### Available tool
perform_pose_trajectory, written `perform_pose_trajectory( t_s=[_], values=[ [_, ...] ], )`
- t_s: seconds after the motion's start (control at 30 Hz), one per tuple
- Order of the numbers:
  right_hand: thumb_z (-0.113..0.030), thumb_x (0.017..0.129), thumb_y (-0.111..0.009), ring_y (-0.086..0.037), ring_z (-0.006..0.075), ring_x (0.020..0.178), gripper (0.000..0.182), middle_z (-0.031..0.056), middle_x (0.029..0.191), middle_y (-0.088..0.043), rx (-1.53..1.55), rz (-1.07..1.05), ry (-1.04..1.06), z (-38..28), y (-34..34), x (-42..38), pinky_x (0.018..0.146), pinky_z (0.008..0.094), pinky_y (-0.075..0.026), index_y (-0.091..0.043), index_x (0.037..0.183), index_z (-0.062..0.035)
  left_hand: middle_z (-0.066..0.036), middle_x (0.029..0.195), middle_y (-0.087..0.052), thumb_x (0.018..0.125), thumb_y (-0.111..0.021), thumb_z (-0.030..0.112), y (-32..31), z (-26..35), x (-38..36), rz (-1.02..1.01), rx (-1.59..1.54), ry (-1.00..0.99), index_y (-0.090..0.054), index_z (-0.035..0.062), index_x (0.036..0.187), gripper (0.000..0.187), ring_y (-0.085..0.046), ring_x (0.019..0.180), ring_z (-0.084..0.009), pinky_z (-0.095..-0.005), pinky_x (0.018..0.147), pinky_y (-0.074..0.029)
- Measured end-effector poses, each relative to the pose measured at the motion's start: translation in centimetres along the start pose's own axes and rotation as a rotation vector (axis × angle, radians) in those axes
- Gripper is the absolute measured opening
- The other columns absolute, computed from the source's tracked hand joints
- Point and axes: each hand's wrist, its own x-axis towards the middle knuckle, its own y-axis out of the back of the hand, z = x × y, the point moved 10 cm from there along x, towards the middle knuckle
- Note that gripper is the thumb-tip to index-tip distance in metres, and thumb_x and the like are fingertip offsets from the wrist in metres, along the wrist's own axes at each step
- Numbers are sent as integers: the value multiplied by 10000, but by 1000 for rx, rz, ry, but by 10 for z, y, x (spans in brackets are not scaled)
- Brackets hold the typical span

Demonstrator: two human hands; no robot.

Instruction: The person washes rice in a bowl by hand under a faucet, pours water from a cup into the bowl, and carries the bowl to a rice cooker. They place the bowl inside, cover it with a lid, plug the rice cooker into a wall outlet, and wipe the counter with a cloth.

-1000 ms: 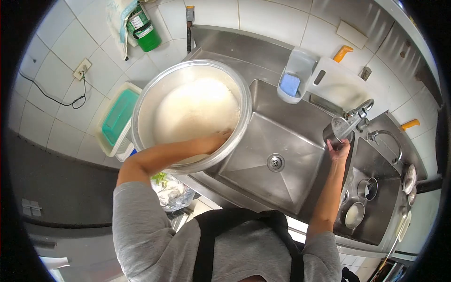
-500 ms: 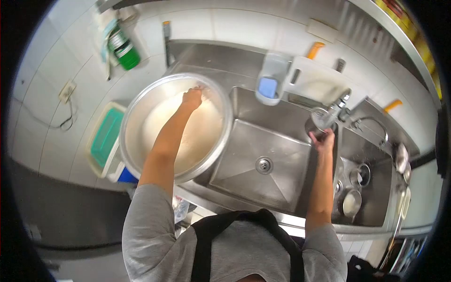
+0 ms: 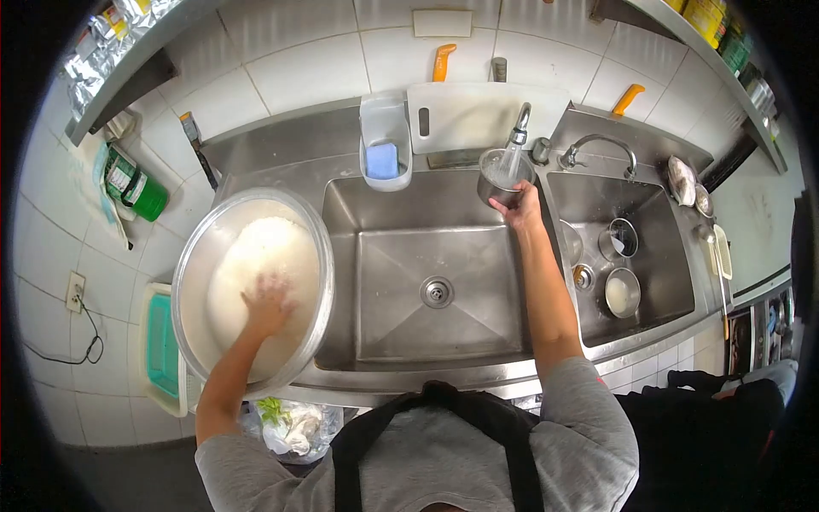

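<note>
A big round metal basin (image 3: 321, 256) stands at the left end of the sink counter. Inside it lies a pale heap of what looks like rice (image 3: 269, 243), the grains too fine to make out. My left hand (image 3: 269, 305) rests on this heap, fingers spread and slightly blurred. Over the right side of the large sink, my right hand (image 3: 522, 208) grips a metal cup (image 3: 499, 193) by its side. Water streams from the tap (image 3: 519, 128) into the cup, which shows water inside.
The large sink (image 3: 392, 290) lies between my arms. A smaller sink (image 3: 657, 282) to the right holds several metal cups. Behind stand a white cutting board (image 3: 461, 119), a caddy with a blue sponge (image 3: 381, 160) and a second faucet (image 3: 601, 145). A bagged bin (image 3: 299, 427) sits below.
My left hand has come from the basin's far side to its near middle, its fingers now spread. The view has swung right. My right hand still keeps the cup under the running tap.
</note>
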Motion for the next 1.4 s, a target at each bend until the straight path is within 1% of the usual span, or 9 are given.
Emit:
perform_pose_trajectory(
  t_s=[0.17, 0.37, 0.63, 0.73, 0.8, 1.0, 1.1, 1.3, 1.4],
  values=[
    [-157, 664, -457, -450, 391, 904, 296, 201, 1068, -388, 2, 75, 32, -5, 4, -9, 775, 484, -441, -416, 922, -19, -65, 1401, 17, 796, -323, 568, -19, -65, 9, 16, -182, 203, -166, 215, 1329, 659, 57, 1270, -336, -708, 857, -60],
    [-156, 661, -446, -432, 393, 940, 340, 205, 1102, -385, 3, 46, 15, -9, -2, -19, 805, 475, -429, -413, 963, -4, -166, 1292, -324, 755, -448, 546, 34, -42, 4, -259, -409, 113, -428, 72, 1201, 650, -251, 1225, -290, -337, 986, -250],
    [-150, 657, -443, -417, 388, 967, 318, 212, 1112, -379, -15, 49, 59, -16, -10, -22, 810, 480, -428, -420, 944, -15, -179, 1249, -379, 752, -539, 429, 51, -4, 11, 47, -621, -7, -428, 29, 1183, 598, -340, 1170, -300, -350, 971, -263],
    [-148, 653, -446, -416, 386, 969, 302, 209, 1116, -378, 0, 65, 20, -11, -7, -21, 819, 482, -421, -429, 925, -19, -200, 1209, -413, 705, -598, 392, 16, 14, 12, -162, -542, -101, -440, 3, 1160, 619, -367, 1141, -319, -344, 968, -268],
    [-154, 647, -453, -425, 386, 956, 302, 209, 1111, -383, -6, 104, 41, -11, -4, -22, 819, 483, -418, -436, 919, -24, -201, 1146, -464, 661, -636, 358, -15, 5, 31, -59, -460, -125, -480, -13, 1100, 595, -420, 1079, -330, -353, 939, -302],
    [-154, 643, -456, -431, 386, 947, 318, 185, 1110, -397, -64, 17, 2, 3, -11, -32, 811, 477, -420, -439, 940, -40, -159, 903, -563, 616, -656, 177, -21, 43, 10, -547, -662, -178, -556, -17, 904, 361, -562, 787, -240, -324, 605, -469],
    [-151, 641, -458, -435, 384, 929, 316, 173, 1115, -393, -102, -14, -26, 19, -16, -32, 804, 479, -425, -442, 937, -43, -122, 757, -571, 632, -630, 123, 6, 38, 14, -381, -628, -182, -574, -13, 803, 226, -570, 697, -193, -300, 498, -455],
    [-124, 634, -496, -428, 382, 916, 132, 138, 1004, -396, -160, -65, -84, 59, -72, -50, 782, 521, -440, -440, 741, -71, -213, 712, -569, 740, -533, 230, 28, -14, 37, 216, -790, -54, -564, -16, 711, 249, -550, 664, -330, -390, 635, -426],
    [-118, 652, -483, -475, 337, 852, 246, 148, 1004, -397, -248, -160, -103, 81, -129, -75, 705, 493, -489, -416, 884, -72, -216, 764, -572, 753, -519, 272, 21, -29, 48, 315, -792, -26, -577, -5, 745, 283, -559, 692, -328, -394, 632, -422]
  ],
)
